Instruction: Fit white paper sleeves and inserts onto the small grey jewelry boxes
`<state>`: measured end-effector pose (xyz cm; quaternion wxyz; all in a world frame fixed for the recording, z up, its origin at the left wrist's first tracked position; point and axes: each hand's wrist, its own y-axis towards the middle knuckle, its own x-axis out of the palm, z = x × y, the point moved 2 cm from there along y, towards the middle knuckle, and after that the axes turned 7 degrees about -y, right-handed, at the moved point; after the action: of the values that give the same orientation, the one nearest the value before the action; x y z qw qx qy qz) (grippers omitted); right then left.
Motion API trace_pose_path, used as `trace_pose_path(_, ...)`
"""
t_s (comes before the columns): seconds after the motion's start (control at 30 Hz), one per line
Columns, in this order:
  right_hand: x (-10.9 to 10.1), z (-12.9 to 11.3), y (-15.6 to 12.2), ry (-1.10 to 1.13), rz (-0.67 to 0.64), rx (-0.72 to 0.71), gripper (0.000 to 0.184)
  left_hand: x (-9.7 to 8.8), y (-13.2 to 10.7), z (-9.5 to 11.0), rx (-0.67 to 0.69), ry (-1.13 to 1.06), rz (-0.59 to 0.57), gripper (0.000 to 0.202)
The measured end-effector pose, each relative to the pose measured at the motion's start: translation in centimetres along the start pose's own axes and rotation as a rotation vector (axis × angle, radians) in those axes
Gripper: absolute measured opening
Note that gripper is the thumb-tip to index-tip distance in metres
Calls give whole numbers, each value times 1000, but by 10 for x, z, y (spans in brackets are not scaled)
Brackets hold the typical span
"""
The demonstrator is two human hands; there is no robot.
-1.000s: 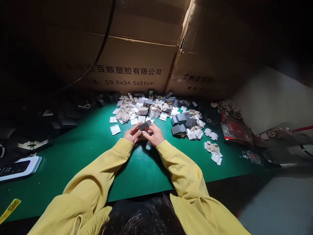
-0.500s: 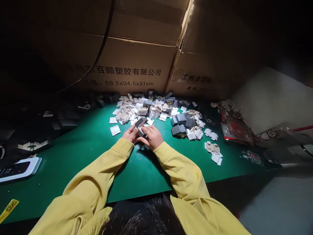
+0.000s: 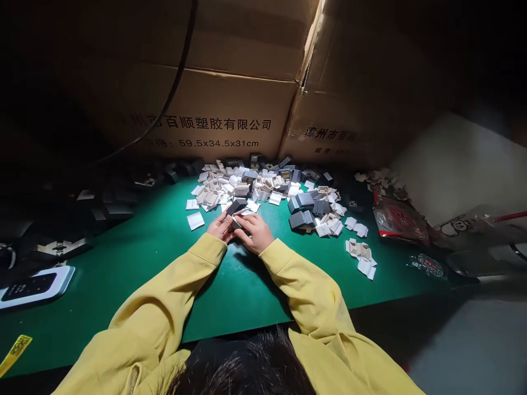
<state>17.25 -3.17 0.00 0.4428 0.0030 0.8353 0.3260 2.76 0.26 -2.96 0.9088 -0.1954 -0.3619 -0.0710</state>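
Note:
A small dark grey box (image 3: 237, 206), its lid tilted up and something white showing inside, is held between my hands above the green table. My left hand (image 3: 220, 227) is closed on the box's left side. From the right, my right hand (image 3: 255, 231) also grips it, its fingers bent over the lower half and partly hiding it. Just beyond lies a pile of folded white card inserts (image 3: 212, 189). More dark boxes (image 3: 302, 201) sit to the right among white inserts.
Large cardboard cartons (image 3: 230, 104) stand along the back of the green table (image 3: 135, 258). At left are a white device with a dark screen (image 3: 35, 286) and dark boxes (image 3: 61, 247). A red plastic packet (image 3: 399, 219) and loose inserts (image 3: 360, 257) lie at right.
My hands stay in nearly the same spot with the box. My right fingers have shifted slightly on it, and the lid is tilted a little differently. The camera view has moved slightly.

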Motion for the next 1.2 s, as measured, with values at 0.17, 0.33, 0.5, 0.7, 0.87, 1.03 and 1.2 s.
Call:
trace_pose_path(0.17,-11,15,5,153,181,121,25,12,-12,2,-95,42,-20,33)
trace_pose_path(0.33,-12,19,4,187,263,240,14,23,-21,4,-153,74,-32,23)
trace_pose_path(0.5,-3,18,1,222,359,358,16,24,-23,3,-175,69,-49,29)
trace_pose_path(0.7,0,22,-1,180,411,506,48,22,-21,5,-223,56,-97,26)
trace_pose_path(0.87,1,31,0,356,344,731,46,16,-13,8,-282,-1,-109,31)
trace_pose_path(1.03,-9,30,3,426,328,597,27,10,-5,6,-310,14,-66,34)
trace_pose_path(1.2,-27,20,6,221,232,298,24,10,-10,4,-227,52,-62,31)
